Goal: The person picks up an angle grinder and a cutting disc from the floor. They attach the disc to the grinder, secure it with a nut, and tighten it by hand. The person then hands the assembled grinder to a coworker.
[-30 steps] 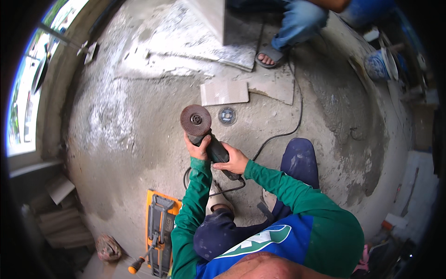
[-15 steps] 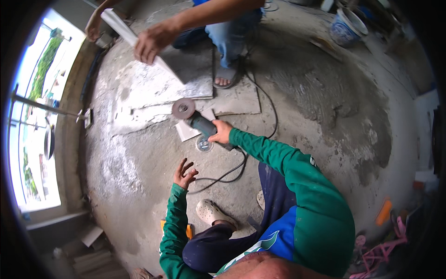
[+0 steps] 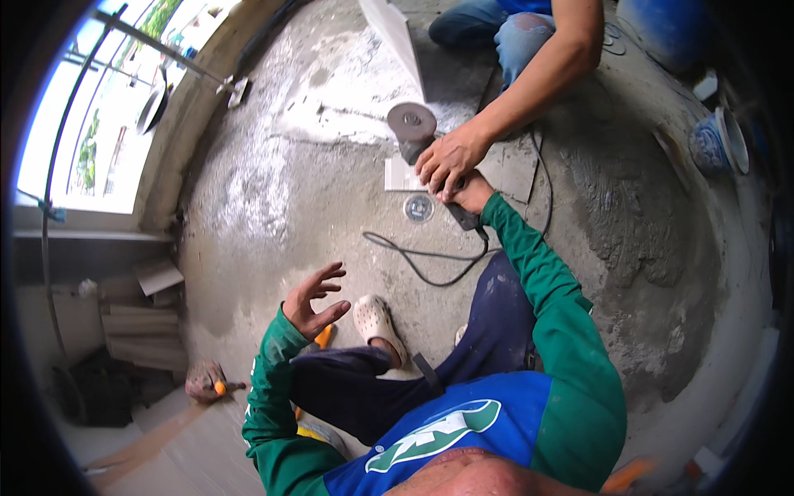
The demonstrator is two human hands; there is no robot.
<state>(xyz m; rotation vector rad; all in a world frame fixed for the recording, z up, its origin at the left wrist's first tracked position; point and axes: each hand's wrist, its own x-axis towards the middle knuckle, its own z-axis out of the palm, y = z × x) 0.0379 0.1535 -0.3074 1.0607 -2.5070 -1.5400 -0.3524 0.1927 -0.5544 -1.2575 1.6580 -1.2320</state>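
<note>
An angle grinder [image 3: 461, 217] with a round reddish-brown disc is held low over the concrete floor. My right hand [image 3: 475, 193] is closed around its body near the cord end. A co-worker's hand [image 3: 453, 157] reaches in from the upper right and grips the same tool farther forward, partly covering my fingers. My left hand [image 3: 314, 302] hovers above the floor near my beige clog [image 3: 379, 326], fingers apart and nothing in it. Just past a round metal floor drain [image 3: 419, 208] lies a small pale tile piece [image 3: 399, 175], close below the grinder.
The grinder's black cord [image 3: 430, 279] loops across the floor. A long pale tile strip [image 3: 395, 45] slants near the co-worker's knee. Wet mortar [image 3: 628, 215] spreads at right, by a bucket [image 3: 719, 142]. Stacked tiles [image 3: 145, 331] stand at left below the window.
The co-worker's hand has come off the pale strip and onto the grinder. My left hand sits lower and farther left. The view has shifted.
</note>
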